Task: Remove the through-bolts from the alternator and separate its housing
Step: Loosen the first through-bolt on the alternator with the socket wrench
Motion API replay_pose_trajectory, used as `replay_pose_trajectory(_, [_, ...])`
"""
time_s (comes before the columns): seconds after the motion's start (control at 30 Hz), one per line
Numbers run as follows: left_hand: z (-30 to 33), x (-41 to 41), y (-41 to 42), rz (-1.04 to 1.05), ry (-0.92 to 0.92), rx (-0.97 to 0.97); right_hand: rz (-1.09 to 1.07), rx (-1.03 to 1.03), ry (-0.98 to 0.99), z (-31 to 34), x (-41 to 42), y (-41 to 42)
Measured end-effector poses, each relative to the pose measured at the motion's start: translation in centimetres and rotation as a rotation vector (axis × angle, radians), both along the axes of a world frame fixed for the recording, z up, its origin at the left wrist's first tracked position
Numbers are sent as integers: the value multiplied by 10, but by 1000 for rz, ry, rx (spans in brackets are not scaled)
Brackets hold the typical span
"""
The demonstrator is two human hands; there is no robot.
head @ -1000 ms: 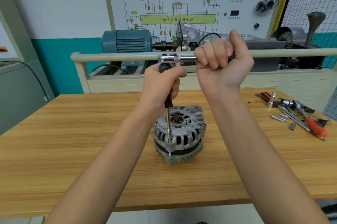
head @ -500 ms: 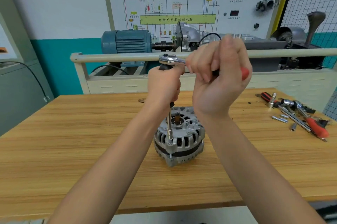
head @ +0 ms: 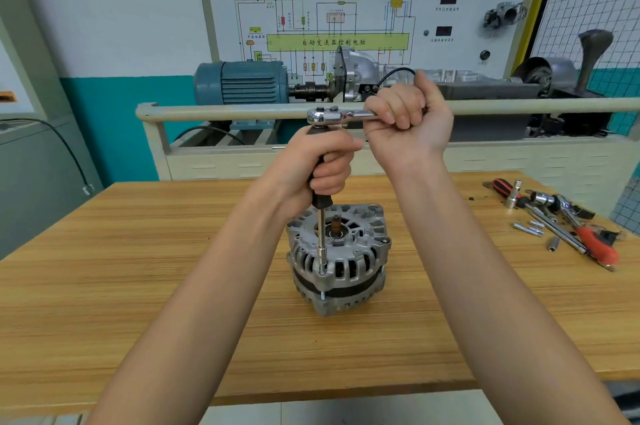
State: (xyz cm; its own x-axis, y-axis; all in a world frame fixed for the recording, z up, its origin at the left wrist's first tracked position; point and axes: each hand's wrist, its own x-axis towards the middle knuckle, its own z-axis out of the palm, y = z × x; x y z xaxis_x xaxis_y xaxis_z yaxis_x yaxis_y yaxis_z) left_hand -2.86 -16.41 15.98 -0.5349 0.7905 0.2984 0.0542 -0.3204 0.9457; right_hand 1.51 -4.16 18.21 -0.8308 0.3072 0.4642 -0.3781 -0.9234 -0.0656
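Note:
A silver alternator (head: 337, 260) stands upright in the middle of the wooden table (head: 138, 268). A long extension bar (head: 322, 244) with a black grip runs straight down to a through-bolt at the housing's front rim. My left hand (head: 320, 165) grips the black grip of the bar. On top of the bar sits a chrome ratchet head (head: 325, 117), its handle pointing right. My right hand (head: 408, 123) is curled round that handle, which it hides.
At the table's right end lie a red-handled ratchet (head: 595, 244), a red and black screwdriver (head: 504, 187), several sockets and loose bolts (head: 528, 229). A cream rail (head: 225, 111) and a training bench with a blue motor (head: 242, 81) stand behind the table.
My right hand swung the ratchet handle toward me half a second ago and has swung it back to the right. My left hand keeps its grip on the bar.

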Motion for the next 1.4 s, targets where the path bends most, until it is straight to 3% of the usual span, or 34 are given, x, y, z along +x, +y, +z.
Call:
replay_pose_trajectory(0.13, [-1,3,4,211,-11,8,-239,127,53,-6,11,-12])
replay_pose_trajectory(0.27, [-5,10,17,569,-16,47,-758,424,332,-16,25,-40])
replay_pose_trajectory(0.37, [-6,13,23,659,4,67,-1016,529,418,-18,29,-55])
replay_pose_trajectory(0.43, [-6,11,21,628,3,67,-951,493,390,-16,28,-51])
replay_pose_trajectory(0.53, [-6,6,12,475,21,61,-611,386,274,-7,23,-33])
replay_pose_trajectory(0.63, [-5,-3,0,190,32,61,-245,214,79,-2,13,-11])
replay_pose_trajectory(0.73, [-4,-7,-4,-122,-1,29,17,39,33,-1,2,-2])
replay_pose_trajectory(0.87, [-4,-6,1,-31,-29,-19,-119,44,45,-5,7,-6])
replay_pose_trajectory(1.07, [-6,8,18,546,-26,35,-768,390,315,-16,26,-44])
replay_pose_trajectory(1.17, [-8,11,23,656,5,56,-990,458,389,-19,30,-57])
replay_pose_trajectory(1.27, [-8,9,19,566,21,57,-841,422,348,-14,28,-48])
replay_pose_trajectory(1.4, [-8,0,3,257,57,54,-343,256,109,-3,19,-16])
